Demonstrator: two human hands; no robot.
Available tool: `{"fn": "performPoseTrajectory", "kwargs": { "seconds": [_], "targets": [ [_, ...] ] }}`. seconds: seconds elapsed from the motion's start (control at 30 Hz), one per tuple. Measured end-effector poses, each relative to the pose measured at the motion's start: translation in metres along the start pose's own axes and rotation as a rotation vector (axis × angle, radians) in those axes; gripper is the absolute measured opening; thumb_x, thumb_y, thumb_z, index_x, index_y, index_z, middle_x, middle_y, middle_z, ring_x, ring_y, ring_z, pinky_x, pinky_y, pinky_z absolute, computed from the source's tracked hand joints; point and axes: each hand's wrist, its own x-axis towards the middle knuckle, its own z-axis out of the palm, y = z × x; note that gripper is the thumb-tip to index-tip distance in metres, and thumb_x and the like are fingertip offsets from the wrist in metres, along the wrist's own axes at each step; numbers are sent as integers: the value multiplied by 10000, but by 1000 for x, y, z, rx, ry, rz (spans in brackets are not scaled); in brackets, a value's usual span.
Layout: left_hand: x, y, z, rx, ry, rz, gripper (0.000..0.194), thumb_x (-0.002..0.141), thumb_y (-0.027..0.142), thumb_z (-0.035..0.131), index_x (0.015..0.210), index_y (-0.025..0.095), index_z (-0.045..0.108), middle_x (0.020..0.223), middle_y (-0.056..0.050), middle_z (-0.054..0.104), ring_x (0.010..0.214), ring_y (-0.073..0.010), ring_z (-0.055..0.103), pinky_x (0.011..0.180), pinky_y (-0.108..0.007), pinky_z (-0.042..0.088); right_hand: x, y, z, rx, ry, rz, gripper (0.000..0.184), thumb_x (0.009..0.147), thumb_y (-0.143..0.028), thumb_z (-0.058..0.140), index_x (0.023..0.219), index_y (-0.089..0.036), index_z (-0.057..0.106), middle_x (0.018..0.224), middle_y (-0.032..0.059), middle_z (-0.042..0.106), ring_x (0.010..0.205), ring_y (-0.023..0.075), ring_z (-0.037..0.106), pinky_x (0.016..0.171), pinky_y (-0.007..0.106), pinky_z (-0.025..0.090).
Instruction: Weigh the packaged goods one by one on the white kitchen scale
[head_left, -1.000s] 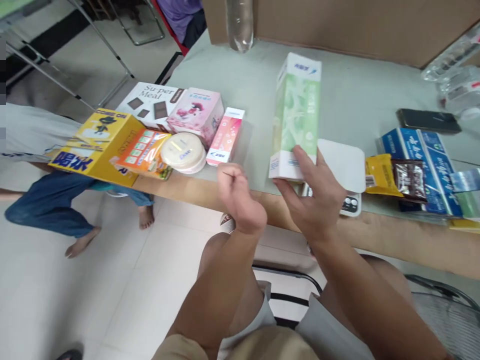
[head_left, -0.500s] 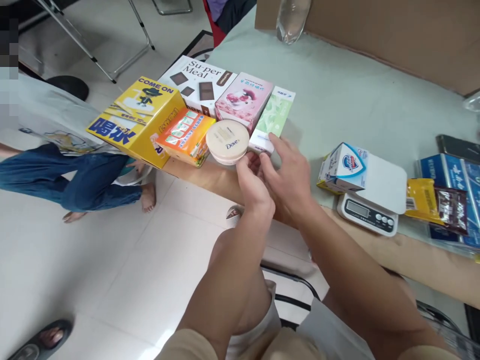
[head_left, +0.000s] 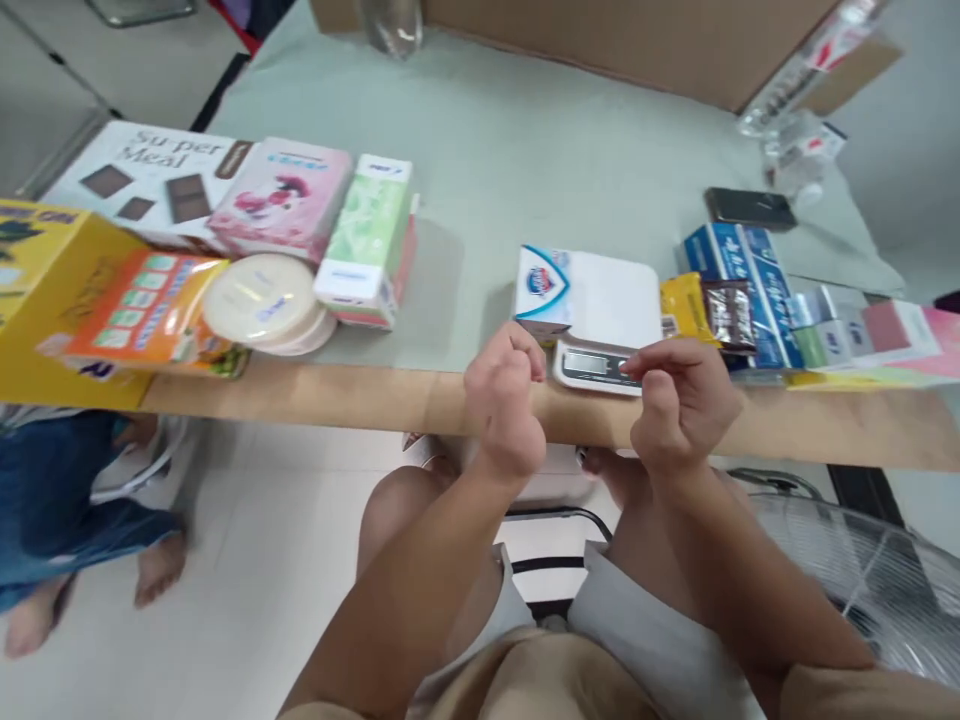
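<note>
Just in front of the white kitchen scale, my left hand is curled closed with nothing visible in it, near a Safeguard soap box that rests on the scale's left side. My right hand holds nothing that I can see. Its index finger reaches left to the scale's button panel, and its thumb stands apart from that finger. The fingertip hides part of the panel; whether it presses a button I cannot tell.
Left on the table are a yellow box, an orange pack, a round Dove tub, a white Su-per Meal box, a pink box and a green-white box. Snack packs, blue boxes and a phone lie right.
Both hands have left the Dove tub and the green-white box and moved right to the scale. The view has turned right, showing more of the table's right end.
</note>
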Motion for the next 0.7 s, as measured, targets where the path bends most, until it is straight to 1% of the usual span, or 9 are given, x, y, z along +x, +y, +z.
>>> {"fn": "performPoseTrajectory", "kwargs": {
  "seconds": [0.1, 0.2, 0.3, 0.37, 0.43, 0.53, 0.6, 0.63, 0.7],
  "targets": [
    [-15, -21, 38, 4, -229, -72, 451, 1047, 523, 463, 712, 224, 496, 666, 1, 456, 627, -163, 410, 618, -351, 318, -8, 32, -35, -89, 51, 94, 117, 948, -286, 586, 912, -217, 674, 757, -8, 668, 662, 158, 637, 626, 304, 511],
    [-28, -42, 80, 16, -412, -134, 466, 1057, 553, 430, 732, 226, 500, 683, 0, 491, 648, -165, 456, 637, -343, 364, -11, 54, -65, -155, 116, 140, 123, 965, -310, 565, 937, -229, 653, 778, -3, 648, 674, 169, 631, 634, 323, 522],
    [-39, -61, 121, 51, -555, -157, 439, 1055, 511, 408, 729, 227, 487, 701, -9, 536, 676, -171, 507, 671, -340, 429, -10, 77, -95, -266, 200, 162, 138, 975, -365, 545, 941, -257, 624, 816, 14, 618, 719, 194, 627, 661, 357, 538],
    [-47, -74, 146, 89, -634, -140, 373, 1040, 446, 420, 747, 228, 496, 733, -16, 570, 711, -175, 545, 699, -339, 467, -10, 97, -118, -349, 291, 189, 148, 971, -387, 526, 990, -264, 606, 899, 34, 606, 810, 215, 637, 703, 378, 551],
    [-52, -88, 172, 180, -667, -114, 273, 1002, 377, 479, 772, 231, 497, 760, -14, 571, 745, -179, 565, 715, -335, 490, -11, 123, -142, -434, 423, 224, 195, 941, -383, 524, 1083, -266, 587, 1018, 58, 593, 949, 245, 641, 751, 405, 567],
    [-50, -115, 214, 398, -592, -6, 151, 911, 338, 638, 889, 230, 535, 915, -43, 603, 917, -216, 619, 855, -371, 542, -13, 166, -177, -540, 625, 284, 377, 882, -329, 525, 1256, -284, 530, 1218, 91, 550, 1190, 300, 594, 903, 506, 564],
    [-41, -137, 242, 518, -540, 114, 317, 855, 373, 740, 1078, 227, 568, 1152, -104, 618, 1160, -281, 607, 1047, -453, 514, -15, 193, -193, -576, 706, 320, 485, 877, -282, 491, 1361, -301, 458, 1344, 106, 512, 1329, 321, 541, 1054, 601, 496],
    [-35, -148, 255, 556, -549, 168, 449, 832, 404, 782, 1182, 231, 560, 1274, -132, 597, 1278, -317, 565, 1130, -494, 467, -16, 205, -198, -581, 726, 334, 521, 880, -264, 471, 1398, -304, 421, 1395, 112, 496, 1379, 323, 519, 1112, 634, 452],
    [-23, -169, 276, 596, -619, 236, 652, 790, 452, 844, 1320, 247, 525, 1425, -159, 558, 1411, -366, 481, 1227, -546, 375, -16, 224, -201, -576, 729, 368, 573, 886, -246, 451, 1450, -298, 365, 1460, 123, 481, 1445, 322, 491, 1170, 662, 403]
  ]
}}
